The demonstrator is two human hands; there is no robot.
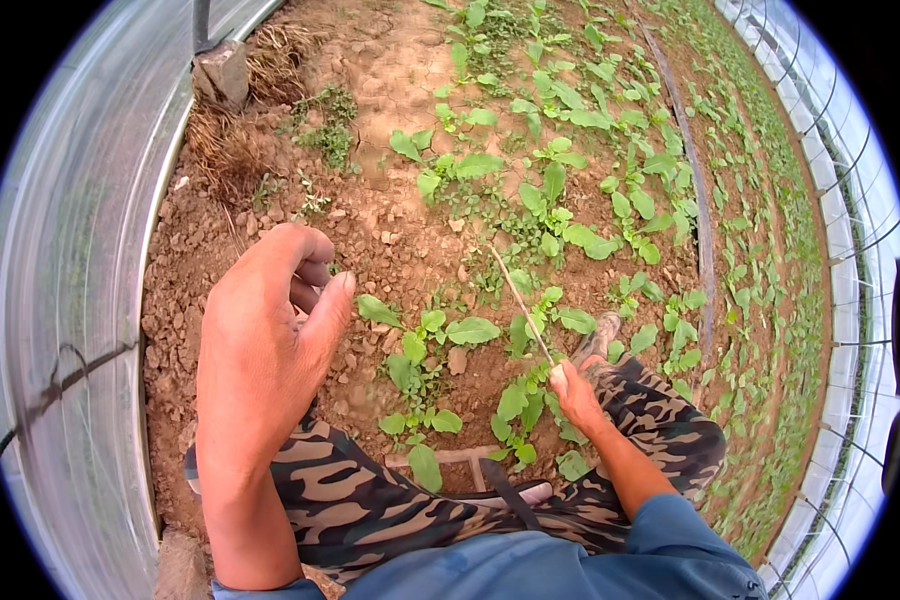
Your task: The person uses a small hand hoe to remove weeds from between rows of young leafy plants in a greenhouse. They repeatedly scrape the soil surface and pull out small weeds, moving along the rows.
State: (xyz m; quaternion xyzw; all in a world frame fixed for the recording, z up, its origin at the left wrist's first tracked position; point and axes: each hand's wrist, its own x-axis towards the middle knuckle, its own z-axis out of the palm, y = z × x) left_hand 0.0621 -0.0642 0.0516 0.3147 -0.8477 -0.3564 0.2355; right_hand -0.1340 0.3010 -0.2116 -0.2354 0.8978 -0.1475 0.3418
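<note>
My left hand [262,337] is raised over crumbly brown soil [379,270] on the left. Its fingers curl loosely, with a gap to the thumb; nothing shows in it, though part of the palm is hidden. In my right hand [576,394] is a thin stick-like rod [521,304], its far end slanting up and left towards low weeds [487,277]. A broad-leaved green seedling [420,337] grows between my two hands. Another leafy plant [521,405] stands just left of my right hand.
Clear plastic sheeting [82,225] walls the left side, beside a concrete block [223,75] and dry straw [274,60]. A dark irrigation strip [694,165] divides the plant rows. My camouflage-clad legs straddle a small frame [457,455] with a strap [510,495].
</note>
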